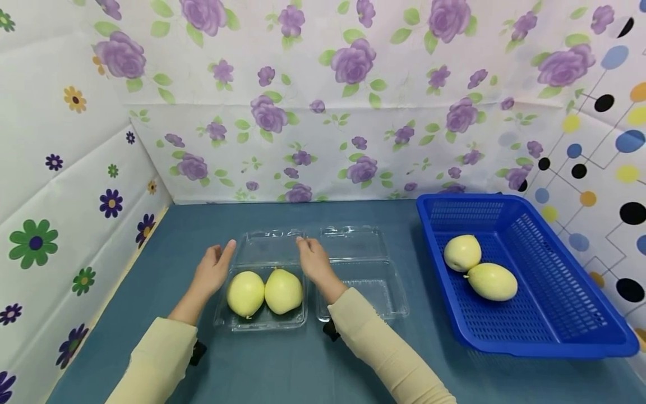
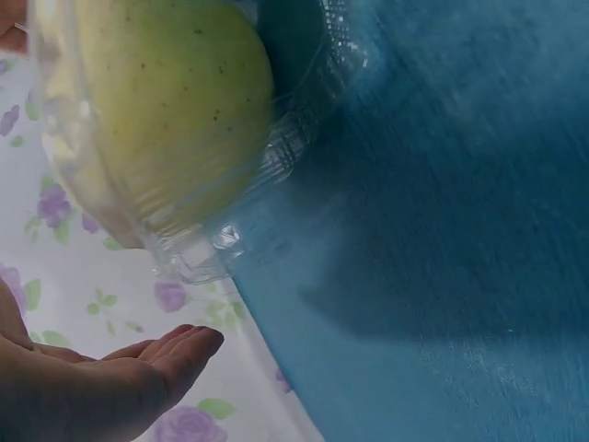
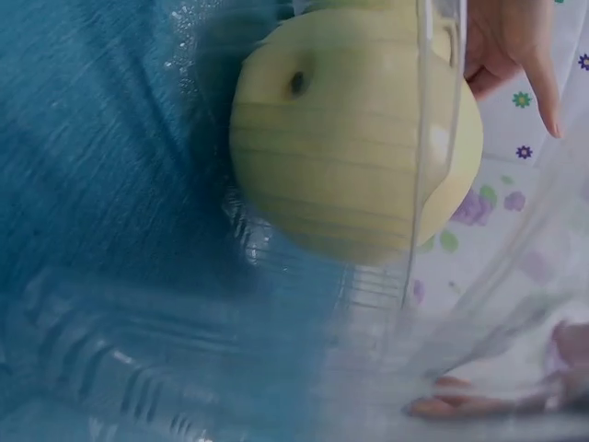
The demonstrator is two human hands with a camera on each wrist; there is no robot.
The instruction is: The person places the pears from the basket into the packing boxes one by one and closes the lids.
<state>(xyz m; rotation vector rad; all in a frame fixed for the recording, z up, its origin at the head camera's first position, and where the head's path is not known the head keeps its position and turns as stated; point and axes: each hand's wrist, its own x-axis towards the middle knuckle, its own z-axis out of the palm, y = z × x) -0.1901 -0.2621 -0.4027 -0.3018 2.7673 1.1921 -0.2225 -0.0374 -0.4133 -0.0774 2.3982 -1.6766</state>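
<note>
Two pale yellow pears [image 1: 245,294] sit side by side in the base of a clear plastic clamshell box [image 1: 262,324], its lid [image 1: 270,247] folded back away from the person. Off the box's left side, my left hand [image 1: 211,273] has extended fingers and holds nothing; in the left wrist view the hand [image 2: 129,382] is below the pear-filled box [image 2: 198,267]. My right hand [image 1: 317,262] is over the gap between two boxes, fingertips at the right edge of the lid. In the right wrist view, blurred clear plastic partly covers the right fingers [image 3: 460,405].
A second clear clamshell box [image 1: 362,286] lies open on the right, its lid [image 1: 353,242] laid back. Farther right, a blue plastic basket [image 1: 550,331] holds two more pears [image 1: 492,281]. Patterned cloth walls [image 1: 323,151] stand behind and beside the blue-green table [image 1: 262,370].
</note>
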